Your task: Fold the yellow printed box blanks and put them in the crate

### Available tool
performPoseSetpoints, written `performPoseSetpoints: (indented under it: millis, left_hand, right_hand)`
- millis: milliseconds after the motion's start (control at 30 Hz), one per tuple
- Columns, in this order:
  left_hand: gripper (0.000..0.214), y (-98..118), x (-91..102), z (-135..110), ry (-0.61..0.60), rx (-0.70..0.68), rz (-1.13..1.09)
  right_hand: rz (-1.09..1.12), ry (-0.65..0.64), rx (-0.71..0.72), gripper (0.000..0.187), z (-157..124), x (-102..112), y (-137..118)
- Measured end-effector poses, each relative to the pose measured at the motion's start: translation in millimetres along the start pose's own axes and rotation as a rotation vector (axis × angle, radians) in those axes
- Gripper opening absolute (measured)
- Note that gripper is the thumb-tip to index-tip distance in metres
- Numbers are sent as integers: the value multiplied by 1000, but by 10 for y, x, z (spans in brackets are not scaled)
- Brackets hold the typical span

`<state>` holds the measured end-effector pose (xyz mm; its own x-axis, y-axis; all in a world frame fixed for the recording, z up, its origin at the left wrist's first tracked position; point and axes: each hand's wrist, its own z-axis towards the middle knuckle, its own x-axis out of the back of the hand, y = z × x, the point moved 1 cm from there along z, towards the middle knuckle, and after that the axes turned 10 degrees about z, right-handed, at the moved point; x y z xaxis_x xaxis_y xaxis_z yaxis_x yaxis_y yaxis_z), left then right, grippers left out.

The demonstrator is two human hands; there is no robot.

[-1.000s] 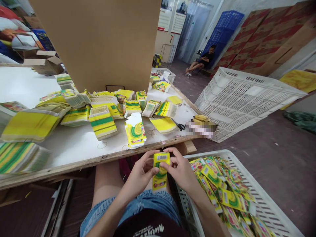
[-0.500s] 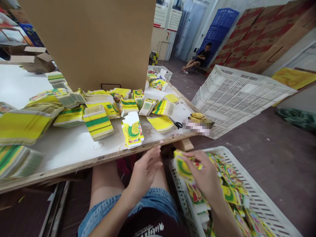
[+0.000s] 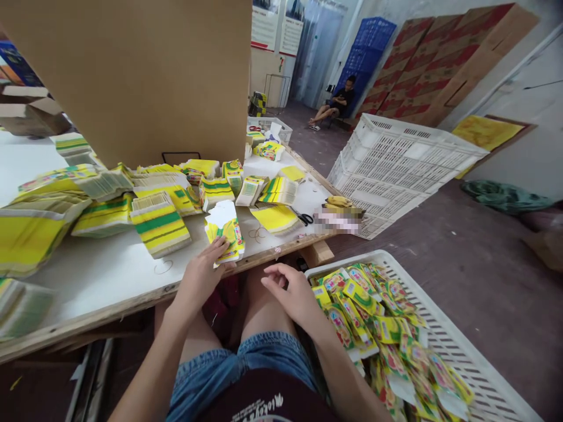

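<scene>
My left hand (image 3: 203, 274) rests at the front edge of the white table (image 3: 109, 271), its fingertips touching the small stack of flat yellow-green cartons (image 3: 225, 232). Its fingers are stretched out. Over my lap hovers my right hand (image 3: 290, 290), fingers loosely curled and holding nothing. To the right of that hand a white plastic crate (image 3: 444, 340) holds several folded yellow-green cartons (image 3: 373, 328).
Several stacks of flat yellow-green cartons (image 3: 160, 225) cover the table, behind them a tall brown cardboard sheet (image 3: 132, 76). Scissors (image 3: 302, 218) lie near the table's right corner. An overturned white crate (image 3: 396, 170) stands on the floor. A person (image 3: 332, 108) sits far back.
My right hand let the folded carton go into the crate and came back over my lap. My left hand moved up to the small stack at the table edge.
</scene>
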<state>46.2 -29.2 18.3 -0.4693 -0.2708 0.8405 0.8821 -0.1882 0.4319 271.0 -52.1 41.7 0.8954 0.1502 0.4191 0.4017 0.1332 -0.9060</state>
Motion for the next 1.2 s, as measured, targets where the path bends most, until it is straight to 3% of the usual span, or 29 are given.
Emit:
performPoseSetpoints:
  millis: [100,267,333,400,467,533,600,667,767,833,967,1200]
  left_hand:
    - [30,-24,79,-7,73,-21,-101]
    - [32,169,70,-156,450,-83,-158]
    - [37,313,30,-233,450,-216,-220]
    - [41,447,-10,-302,369,-348,-306]
    - [40,544,-37,-356,292,-386,-424]
    - [41,594,-54,-386,267,-245,-617]
    - [47,608,-73,-394,258,21,-899]
    - [51,621,-100,-384,136,243,-1200]
    - [56,666,-115,-364,-186,328,-1493]
    - [55,699,-103,-360,-282,312,-1563]
    - [48,747,-113,-375,-243,304,-1558]
    - [37,800,-212,-395,-84,471,-1360]
  right_hand:
    - [152,0,-5,17,51,-57,-94]
    - [512,89,-49,35,128,-167,-187]
    - [672,115,-86,38,181,-216,-184]
    - [808,143,-113,35,226,-240,-153]
    - [862,172,-118,30,236,-230,-101]
    - [839,162,-109,26,200,-206,-46]
    - [821,122,-107,25,131,-193,0]
    - [852,88,-123,28,53,-201,31]
    - [889,48,-160,30,-30,-226,43]
    - [867,33,-162,29,-57,-221,29]
    - [793,37,-142,31,-82,-158,-17]
    - [619,76,-132,29,-146,-186,22]
